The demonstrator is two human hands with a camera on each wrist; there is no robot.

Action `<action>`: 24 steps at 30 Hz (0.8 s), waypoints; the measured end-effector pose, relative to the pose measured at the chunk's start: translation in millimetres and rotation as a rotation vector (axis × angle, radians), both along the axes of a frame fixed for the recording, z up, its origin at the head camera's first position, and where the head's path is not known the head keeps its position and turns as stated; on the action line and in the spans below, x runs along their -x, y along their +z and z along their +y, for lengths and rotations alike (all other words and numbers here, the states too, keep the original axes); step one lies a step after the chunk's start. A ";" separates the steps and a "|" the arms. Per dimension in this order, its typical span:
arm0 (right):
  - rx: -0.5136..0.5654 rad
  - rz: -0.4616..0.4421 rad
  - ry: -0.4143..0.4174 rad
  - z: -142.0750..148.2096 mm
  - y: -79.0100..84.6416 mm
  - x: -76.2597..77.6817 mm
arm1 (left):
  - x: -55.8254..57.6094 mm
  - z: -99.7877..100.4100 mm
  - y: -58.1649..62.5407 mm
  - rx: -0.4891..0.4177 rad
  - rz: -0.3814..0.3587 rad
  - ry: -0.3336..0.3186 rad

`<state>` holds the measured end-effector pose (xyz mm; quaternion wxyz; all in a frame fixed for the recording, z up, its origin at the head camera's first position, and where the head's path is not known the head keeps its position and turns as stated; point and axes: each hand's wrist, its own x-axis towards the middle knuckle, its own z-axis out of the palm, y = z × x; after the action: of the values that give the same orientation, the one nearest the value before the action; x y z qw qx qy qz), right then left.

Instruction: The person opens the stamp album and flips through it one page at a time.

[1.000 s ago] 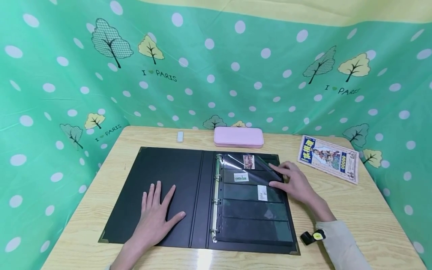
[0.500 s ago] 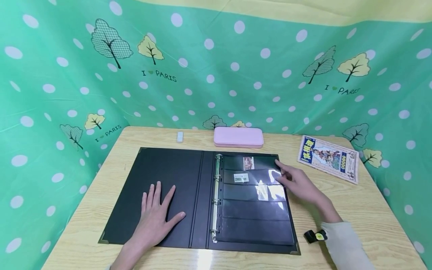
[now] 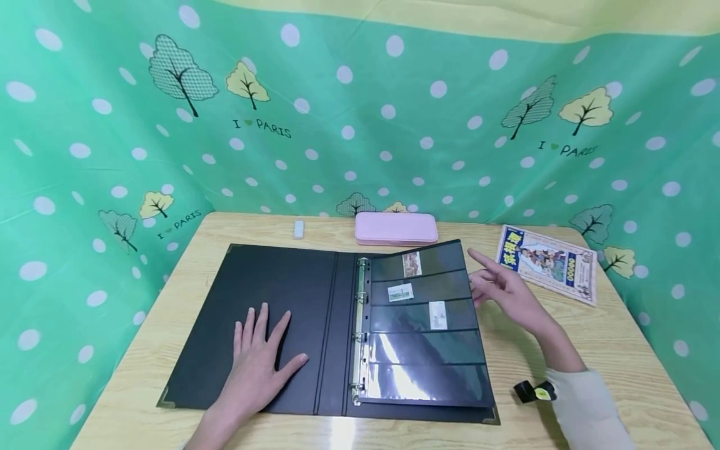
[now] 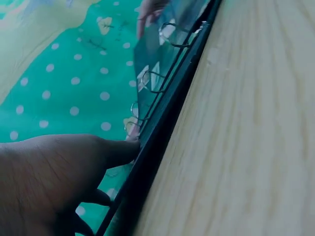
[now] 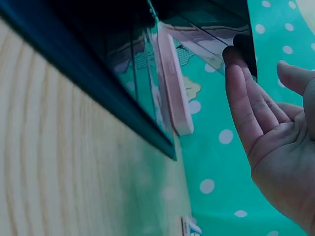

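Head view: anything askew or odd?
The blue-and-pink printed booklet lies slanted on the pale wooden table, unlike the squared pink rectangular case. The raised black pocketed page looks normal: right hand is at its edge.

From the head view, right grip partly behind the page, stamps illegible.
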<state>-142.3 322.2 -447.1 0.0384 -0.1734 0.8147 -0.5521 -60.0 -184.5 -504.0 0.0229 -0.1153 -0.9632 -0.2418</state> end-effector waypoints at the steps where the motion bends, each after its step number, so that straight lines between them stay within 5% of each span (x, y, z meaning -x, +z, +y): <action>1: 0.005 0.010 0.005 -0.9 1.1 -0.5 | -0.9 0.5 2.0 0.001 -0.002 0.000; 13: 0.062 0.058 0.032 -11.2 15.9 -11.3 | -8.7 23.5 29.9 0.033 -0.019 -0.056; 24: 0.308 0.085 0.173 -26.2 23.6 -17.7 | -1.0 54.0 47.8 -0.113 0.001 -0.176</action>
<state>-124.6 296.0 -423.5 0.0244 -0.2698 0.7034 -0.6572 -59.0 -130.5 -456.2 0.0084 -0.1982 -0.9342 -0.2966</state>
